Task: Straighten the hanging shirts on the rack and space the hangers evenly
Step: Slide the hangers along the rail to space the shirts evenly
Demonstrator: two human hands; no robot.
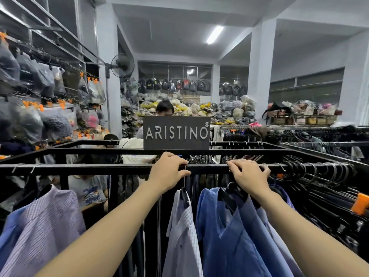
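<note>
Pinching a hanger hook [185, 170], left hand [169, 172]; right hand [249, 174] covers hooks at 3 o'clock, grip unclear; rail [79, 168] runs 9-to-3.

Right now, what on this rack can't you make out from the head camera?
- Hook under the right hand: the fingers cover it on the rail.
- Bare hangers at right: bunched and blurred, so they cannot be counted.
- Shirt hems: the checked shirt and blue shirt are cut off by the bottom edge.
- Left hand: pinches a hook, contact partly hidden.
</note>
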